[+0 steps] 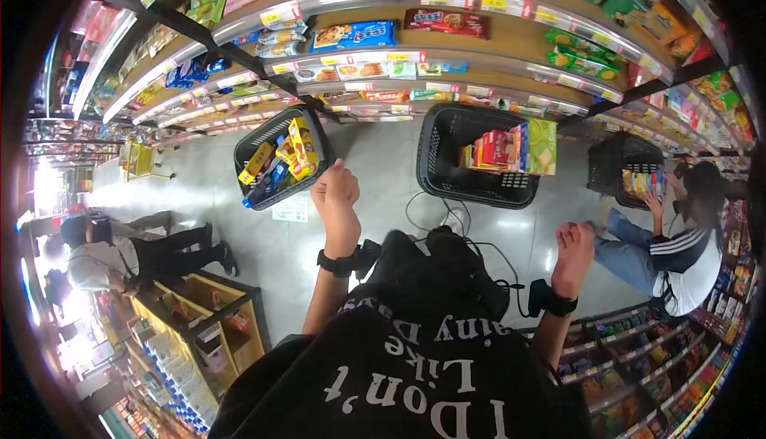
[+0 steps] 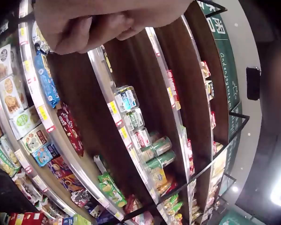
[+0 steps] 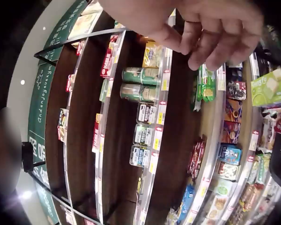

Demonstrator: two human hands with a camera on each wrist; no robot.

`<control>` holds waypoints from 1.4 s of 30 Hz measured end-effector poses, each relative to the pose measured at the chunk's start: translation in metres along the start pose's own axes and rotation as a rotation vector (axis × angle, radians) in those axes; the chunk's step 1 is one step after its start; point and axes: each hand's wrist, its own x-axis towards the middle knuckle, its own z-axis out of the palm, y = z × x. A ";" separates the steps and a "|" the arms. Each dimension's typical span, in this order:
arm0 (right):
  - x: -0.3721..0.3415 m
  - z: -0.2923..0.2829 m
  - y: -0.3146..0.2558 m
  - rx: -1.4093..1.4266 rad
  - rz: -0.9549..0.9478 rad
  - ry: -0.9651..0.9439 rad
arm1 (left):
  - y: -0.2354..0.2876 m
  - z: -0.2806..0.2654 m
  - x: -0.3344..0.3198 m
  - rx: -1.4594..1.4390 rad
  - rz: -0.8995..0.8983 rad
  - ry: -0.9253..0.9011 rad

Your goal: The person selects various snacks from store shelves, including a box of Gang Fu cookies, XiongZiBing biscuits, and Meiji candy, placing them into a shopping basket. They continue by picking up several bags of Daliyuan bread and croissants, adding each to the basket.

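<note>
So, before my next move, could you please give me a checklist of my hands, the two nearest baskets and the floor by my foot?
1. Left hand free: ok, no item seen in it.
2. Right hand free: ok, its fingers hold nothing.
3. Room in right basket: ok, its left part is bare.
4. Green box below that basket's rim: not ok, it sticks up above.
5. Cables away from shoe: not ok, loops show beside it.
6. Weight of left basket: cannot tell.
</note>
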 end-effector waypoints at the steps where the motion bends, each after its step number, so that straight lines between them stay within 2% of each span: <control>1: 0.007 0.009 0.006 -0.014 0.008 -0.030 | 0.000 0.003 0.010 -0.005 0.003 -0.040; 2: 0.009 0.018 0.009 -0.031 0.020 -0.060 | 0.000 0.003 0.015 0.001 0.022 -0.084; 6: 0.015 0.072 0.006 -0.069 0.051 -0.079 | 0.006 0.005 0.047 0.125 -0.068 -0.058; 9: 0.018 0.112 0.009 -0.104 0.092 -0.050 | 0.002 -0.001 0.102 0.484 0.059 -0.169; 10: 0.016 0.123 0.012 -0.117 0.085 -0.051 | 0.001 -0.005 0.128 0.650 0.152 -0.227; 12: 0.016 0.146 0.016 -0.153 0.069 -0.045 | -0.023 -0.020 0.197 0.749 0.329 -0.413; 17: -0.004 0.205 0.028 -0.203 -0.013 -0.049 | -0.019 -0.007 0.319 1.206 0.628 -0.568; 19: -0.015 0.227 0.035 -0.314 -0.035 -0.018 | -0.028 -0.009 0.354 1.335 0.555 -0.612; 20: -0.019 0.232 0.039 -0.300 -0.024 0.009 | -0.026 -0.008 0.364 1.350 0.604 -0.633; 23: -0.027 0.239 0.053 -0.261 -0.008 0.032 | -0.031 -0.007 0.373 1.356 0.596 -0.605; 27: -0.021 0.242 0.069 -0.300 0.040 0.010 | -0.056 -0.007 0.350 1.094 0.385 -0.694; 29: -0.004 0.241 0.084 -0.332 0.084 -0.046 | -0.085 -0.018 0.336 1.007 0.243 -0.761; 31: 0.023 0.244 0.102 -0.318 0.085 -0.137 | -0.105 -0.026 0.327 1.008 -0.011 -0.786; 33: 0.065 0.239 0.135 -0.406 0.057 -0.203 | -0.137 -0.031 0.325 0.887 -0.077 -0.808; 34: 0.087 0.232 0.156 -0.475 -0.021 -0.249 | -0.152 -0.026 0.324 0.930 -0.054 -0.791; 35: 0.106 0.234 0.172 -0.429 0.023 -0.228 | -0.168 -0.025 0.323 0.986 -0.044 -0.770; 37: 0.145 0.234 0.201 -0.579 -0.016 -0.270 | -0.186 -0.010 0.320 1.026 -0.150 -0.674; 38: 0.163 0.236 0.218 -0.555 -0.044 -0.295 | -0.198 -0.003 0.320 1.042 -0.202 -0.620; 41: 0.209 0.246 0.257 -0.562 -0.111 -0.363 | -0.259 -0.001 0.337 0.901 0.084 -0.466; 42: 0.222 0.254 0.266 -0.597 -0.119 -0.381 | -0.270 0.003 0.338 0.831 0.027 -0.433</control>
